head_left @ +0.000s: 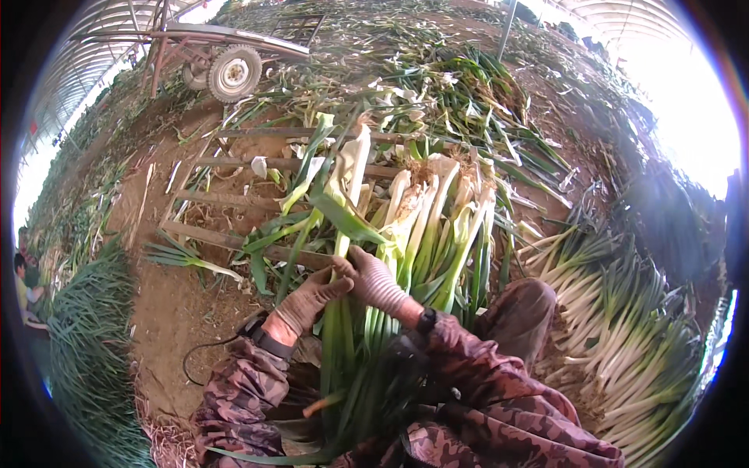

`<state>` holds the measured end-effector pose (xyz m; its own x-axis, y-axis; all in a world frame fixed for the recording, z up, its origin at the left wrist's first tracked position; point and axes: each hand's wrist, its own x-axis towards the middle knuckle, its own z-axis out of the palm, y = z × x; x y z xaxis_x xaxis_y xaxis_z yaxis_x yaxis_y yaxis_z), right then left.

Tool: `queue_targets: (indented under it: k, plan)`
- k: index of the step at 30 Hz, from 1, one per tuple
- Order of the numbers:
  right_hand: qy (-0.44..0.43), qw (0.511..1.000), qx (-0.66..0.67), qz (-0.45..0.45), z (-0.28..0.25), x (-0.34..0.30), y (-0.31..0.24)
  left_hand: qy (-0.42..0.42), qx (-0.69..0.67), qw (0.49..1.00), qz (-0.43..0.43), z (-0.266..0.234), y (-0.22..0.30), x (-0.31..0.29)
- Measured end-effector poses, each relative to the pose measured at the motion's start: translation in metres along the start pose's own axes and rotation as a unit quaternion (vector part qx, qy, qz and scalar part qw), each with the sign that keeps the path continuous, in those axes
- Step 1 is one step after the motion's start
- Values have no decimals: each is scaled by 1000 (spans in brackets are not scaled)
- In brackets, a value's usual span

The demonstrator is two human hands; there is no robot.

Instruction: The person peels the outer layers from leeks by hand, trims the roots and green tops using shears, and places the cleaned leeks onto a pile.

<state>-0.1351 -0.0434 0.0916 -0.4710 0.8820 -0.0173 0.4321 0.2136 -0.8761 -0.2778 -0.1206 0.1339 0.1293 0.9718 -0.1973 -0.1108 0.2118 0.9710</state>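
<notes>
Both my hands wear knitted work gloves and meet at the middle of a thick green onion [351, 168], whose pale root end points away from me. My left hand [310, 298] is closed round its green part from the left. From the right, my right hand [374, 282] closes on the same stalk, its fingertips beside the left thumb. Long green leaves [339, 351] trail toward my lap. Just right of the stalk lies a pile of green onions [425, 222] with roots facing away. A loose leaf [343, 216] crosses over the stalks.
A slatted wooden frame [234, 200] lies on the soil ahead. At the right is a long row of white-stemmed green onions [616, 335]; more greens [86, 351] are heaped at the left. A wheeled cart [234, 74] stands far left. Leaf scraps [406, 97] litter the ground.
</notes>
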Motion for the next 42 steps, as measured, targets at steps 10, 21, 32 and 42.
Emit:
queue_targets:
  k: [10,21,32,42]
  plan:
    - [-30,984,-41,169,-68,-5,93,300,225,925,-63,-138,68,36]
    - [-13,955,-148,257,-43,16,86,210,-68,975,-11,-79,7,16]
    - [291,928,152,173,-133,45,83,436,-169,879,91,-197,-8,-18]
    - [99,978,140,120,-36,37,60,100,-56,993,39,-40,-13,24]
